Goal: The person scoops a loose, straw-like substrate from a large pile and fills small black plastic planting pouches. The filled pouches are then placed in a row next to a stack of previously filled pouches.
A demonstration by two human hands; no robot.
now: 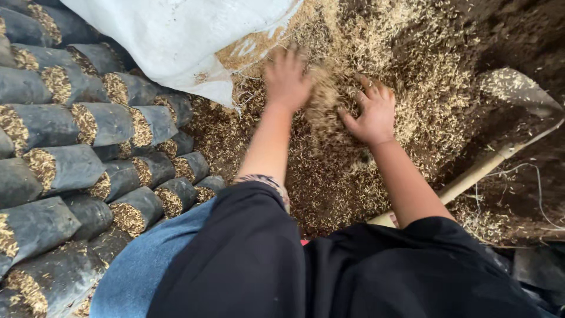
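Observation:
Both my hands reach forward into a heap of pale rice husk mixed with dark soil (412, 70). My left hand (286, 76) lies palm down with fingers spread on the husk, near the mouth of a white woven sack (176, 35). My right hand (372, 112) is cupped, fingers apart, pushing into the husk. Between the two hands a loose clump of husk (322, 100) is piled up and blurred. Neither hand grips a solid object.
Several black plastic bags filled with husk mix (76, 153) lie stacked in rows on the left. A shovel with a wooden handle (477, 171) and husk-covered blade (518, 91) rests at right. Dark soil (518, 29) lies at the upper right.

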